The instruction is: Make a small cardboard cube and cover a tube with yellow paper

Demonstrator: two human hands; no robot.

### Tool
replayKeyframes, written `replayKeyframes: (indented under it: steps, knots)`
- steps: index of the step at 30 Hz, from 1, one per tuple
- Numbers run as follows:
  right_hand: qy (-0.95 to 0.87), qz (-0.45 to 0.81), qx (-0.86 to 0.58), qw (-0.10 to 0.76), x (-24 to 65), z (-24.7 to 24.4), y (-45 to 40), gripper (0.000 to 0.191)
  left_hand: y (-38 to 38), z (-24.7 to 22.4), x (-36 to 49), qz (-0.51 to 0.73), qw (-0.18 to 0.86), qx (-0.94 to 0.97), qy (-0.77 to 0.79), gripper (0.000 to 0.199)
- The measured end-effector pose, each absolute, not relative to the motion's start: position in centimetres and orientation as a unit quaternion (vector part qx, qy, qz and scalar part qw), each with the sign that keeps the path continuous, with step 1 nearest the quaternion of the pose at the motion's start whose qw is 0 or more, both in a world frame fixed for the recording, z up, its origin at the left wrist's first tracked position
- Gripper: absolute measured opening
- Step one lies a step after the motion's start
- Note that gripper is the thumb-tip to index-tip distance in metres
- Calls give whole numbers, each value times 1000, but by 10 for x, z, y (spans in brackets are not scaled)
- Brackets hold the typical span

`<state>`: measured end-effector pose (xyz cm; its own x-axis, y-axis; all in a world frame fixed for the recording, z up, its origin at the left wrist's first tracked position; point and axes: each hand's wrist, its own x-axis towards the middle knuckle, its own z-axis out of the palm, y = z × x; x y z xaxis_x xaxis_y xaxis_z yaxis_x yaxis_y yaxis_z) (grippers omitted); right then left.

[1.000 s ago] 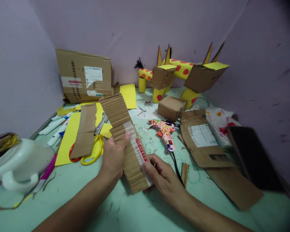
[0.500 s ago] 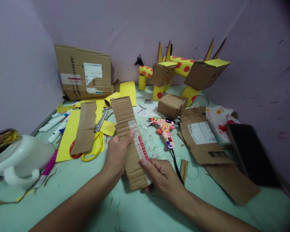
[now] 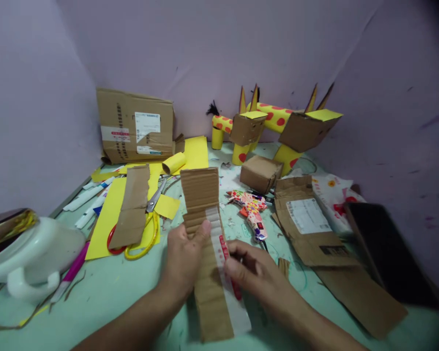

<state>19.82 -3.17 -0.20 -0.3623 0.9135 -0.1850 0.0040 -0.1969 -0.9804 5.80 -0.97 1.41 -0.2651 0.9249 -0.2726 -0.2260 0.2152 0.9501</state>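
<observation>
A corrugated cardboard strip slants up in front of me, creased across its upper part. White tape with red print runs down its right side. My left hand is closed on the left edge, with its thumb pressed over the front near the tape. At the right edge my right hand is closed, thumb and forefinger at the taped border; its other fingers are partly hidden. A floral glue gun lies beyond my right hand. Scissors with red and yellow handles lie to the left, partly under another cardboard piece.
Two spotted giraffe-like figures and a small cardboard box stand at the back. A large carton leans on the wall. Right are a flattened carton and a dark phone-like slab; left, a white mug and markers.
The strip has turned more upright in view, its lower end coming nearer me. My right hand has shifted from the lower part up along the taped edge. The view has tilted slightly upward.
</observation>
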Motion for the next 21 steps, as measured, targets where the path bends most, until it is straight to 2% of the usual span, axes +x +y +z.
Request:
replayKeyframes:
  steps: [3,6,10,14,21]
  knots:
    - [-449,621,-487,421,200,1,-24,40,-19,19,66,515,508,371,583,21]
    - [-446,605,-470,462,199,1,-22,36,-26,18,74,477,480,429,599,19]
    - [-473,612,-428,466,193,-3,-24,30,-28,10,82,437,480,466,602,17]
    - [-467,603,-437,477,189,-11,-24,37,-27,4,83,426,473,491,595,15]
    - [-311,695,-394,515,189,-8,-19,29,-31,4,82,348,457,549,607,27]
